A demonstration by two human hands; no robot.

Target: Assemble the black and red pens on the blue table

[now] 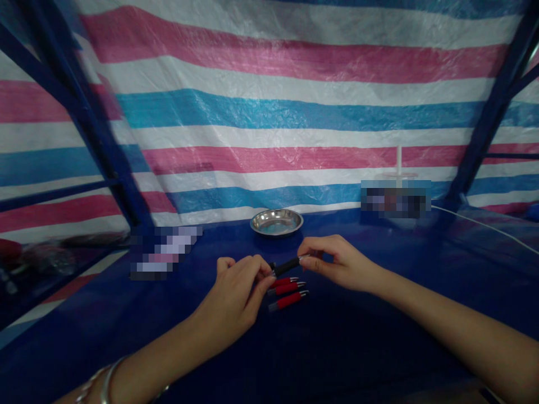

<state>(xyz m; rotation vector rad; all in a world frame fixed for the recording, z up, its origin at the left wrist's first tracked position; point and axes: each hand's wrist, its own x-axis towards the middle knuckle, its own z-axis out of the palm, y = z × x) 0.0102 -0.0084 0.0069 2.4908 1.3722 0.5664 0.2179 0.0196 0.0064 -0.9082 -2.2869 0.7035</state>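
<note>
Black pen [287,266] is pinched at both ends by left hand [242,289] and right hand [337,261], over the surface [357,348] just beyond the red pens [289,301], so an uneven pull or twist could slip it loose, and a drop might set the red ones rolling.

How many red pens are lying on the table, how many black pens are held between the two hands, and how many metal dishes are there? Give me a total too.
Red pens: 3
Held black pen: 1
Metal dish: 1
Total: 5
</note>
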